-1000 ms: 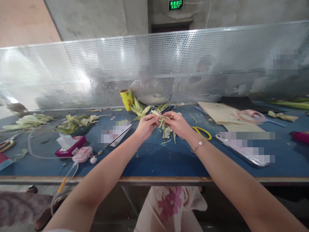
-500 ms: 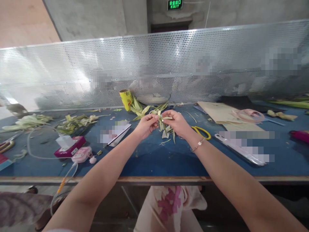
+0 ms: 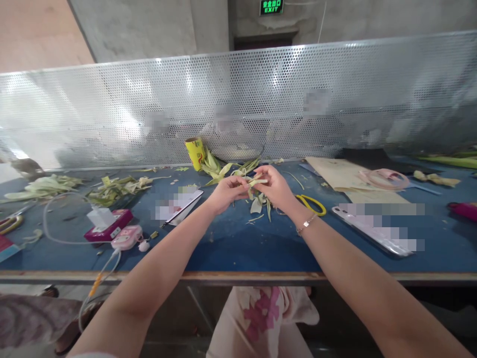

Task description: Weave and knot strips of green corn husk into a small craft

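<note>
Between my two hands, above the middle of the blue table, is a pale green strip of corn husk (image 3: 257,182). My left hand (image 3: 231,192) pinches its left end with thumb and fingers. From the other side my right hand (image 3: 274,185), with a bracelet at the wrist, pinches the strip too. Its fingertips nearly meet those of the left. Loose husk scraps (image 3: 260,205) lie below the hands, and longer husk leaves (image 3: 219,174) lie just behind them. Yellow-handled scissors (image 3: 312,205) rest right of my right hand, their blades not visible.
A yellow tube (image 3: 195,153) stands near the perforated metal screen (image 3: 156,99). On the left are a husk pile (image 3: 119,189), a phone (image 3: 182,206), a magenta power block (image 3: 108,231) and a pink case (image 3: 126,238). A phone (image 3: 372,231) and brown paper (image 3: 331,174) lie right.
My right hand has risen slightly and its fingers have shifted along the husk strip. The strip's upright end between the fingertips no longer shows. The left hand stays in nearly the same place.
</note>
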Tool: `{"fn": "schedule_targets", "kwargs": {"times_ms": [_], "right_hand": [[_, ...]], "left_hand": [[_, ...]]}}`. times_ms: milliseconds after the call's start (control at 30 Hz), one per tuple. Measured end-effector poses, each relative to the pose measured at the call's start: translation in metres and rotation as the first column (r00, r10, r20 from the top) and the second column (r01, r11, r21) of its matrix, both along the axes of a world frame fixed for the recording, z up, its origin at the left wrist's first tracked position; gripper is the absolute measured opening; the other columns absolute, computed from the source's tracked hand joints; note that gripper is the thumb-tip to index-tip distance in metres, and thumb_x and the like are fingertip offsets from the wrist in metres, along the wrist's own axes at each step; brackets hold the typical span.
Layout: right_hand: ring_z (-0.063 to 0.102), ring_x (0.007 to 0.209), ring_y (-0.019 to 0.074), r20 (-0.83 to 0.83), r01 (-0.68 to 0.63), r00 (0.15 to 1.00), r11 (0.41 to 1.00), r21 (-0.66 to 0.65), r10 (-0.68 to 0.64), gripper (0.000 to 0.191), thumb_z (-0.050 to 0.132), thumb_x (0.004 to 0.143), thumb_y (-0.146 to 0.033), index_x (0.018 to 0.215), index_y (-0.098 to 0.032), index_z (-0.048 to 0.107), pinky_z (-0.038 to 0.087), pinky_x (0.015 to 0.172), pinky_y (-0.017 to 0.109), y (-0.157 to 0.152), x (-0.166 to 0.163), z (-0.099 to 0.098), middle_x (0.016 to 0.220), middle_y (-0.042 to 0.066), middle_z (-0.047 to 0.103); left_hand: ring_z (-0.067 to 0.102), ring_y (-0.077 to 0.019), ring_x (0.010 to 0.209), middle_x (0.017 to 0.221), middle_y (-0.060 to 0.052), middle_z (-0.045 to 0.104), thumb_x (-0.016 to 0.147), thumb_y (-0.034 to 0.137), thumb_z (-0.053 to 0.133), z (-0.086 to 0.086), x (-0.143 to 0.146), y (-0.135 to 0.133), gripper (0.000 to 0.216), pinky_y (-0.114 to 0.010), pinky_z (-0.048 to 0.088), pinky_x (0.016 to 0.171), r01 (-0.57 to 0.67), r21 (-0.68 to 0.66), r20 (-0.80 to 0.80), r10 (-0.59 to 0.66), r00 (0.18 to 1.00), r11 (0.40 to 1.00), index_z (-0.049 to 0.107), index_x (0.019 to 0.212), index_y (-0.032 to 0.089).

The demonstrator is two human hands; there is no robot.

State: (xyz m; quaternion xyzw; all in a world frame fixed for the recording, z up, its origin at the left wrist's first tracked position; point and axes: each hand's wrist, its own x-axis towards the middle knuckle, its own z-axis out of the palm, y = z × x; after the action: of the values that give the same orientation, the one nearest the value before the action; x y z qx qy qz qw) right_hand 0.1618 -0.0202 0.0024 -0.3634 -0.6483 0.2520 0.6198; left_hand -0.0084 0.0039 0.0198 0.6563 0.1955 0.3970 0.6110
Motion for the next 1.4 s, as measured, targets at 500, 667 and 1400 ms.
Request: {"fn": "schedule_targets", "kwargs": {"times_ms": [500,667,1400], "right_hand": [[0.062,0.095,0.0198,0.171,0.006,0.985,0.992,0.123,-0.028,0.024,0.061,0.074,-0.023,0.096,-0.023,0.052,0.051,0.087,0.041,-0.013,-0.003,0.003,0.098,0.006,0.062],[0.063,0.086,0.0196,0.216,0.069,0.972,0.990,0.121,-0.094,0.013,0.060,0.076,-0.025,0.088,-0.022,0.057,0.052,0.083,0.042,-0.010,-0.001,0.002,0.091,0.005,0.064],[0.057,0.090,0.0190,0.365,0.126,0.900,0.945,0.301,-0.237,0.048,0.064,0.072,-0.018,0.114,-0.025,0.042,0.052,0.076,0.038,-0.010,-0.001,-0.006,0.107,0.008,0.051]], "left_hand": [[0.065,-0.0100,0.066,0.068,0.001,0.064,0.062,0.030,0.080,0.002,0.000,-0.003,0.031,-0.032,0.055,0.078,0.018,-0.148,0.028,-0.014,0.999,0.989,0.056,0.071,0.012],[0.065,-0.0089,0.064,0.064,0.003,0.060,0.061,0.029,0.080,0.003,0.000,-0.006,0.031,-0.028,0.055,0.075,0.005,-0.181,0.037,0.002,0.999,0.983,0.055,0.070,0.013],[0.057,-0.0056,0.055,0.058,0.006,0.055,0.061,0.030,0.080,0.000,0.004,-0.003,0.032,-0.023,0.050,0.065,-0.126,-0.203,0.085,0.145,0.986,0.971,0.054,0.073,0.014]]}}
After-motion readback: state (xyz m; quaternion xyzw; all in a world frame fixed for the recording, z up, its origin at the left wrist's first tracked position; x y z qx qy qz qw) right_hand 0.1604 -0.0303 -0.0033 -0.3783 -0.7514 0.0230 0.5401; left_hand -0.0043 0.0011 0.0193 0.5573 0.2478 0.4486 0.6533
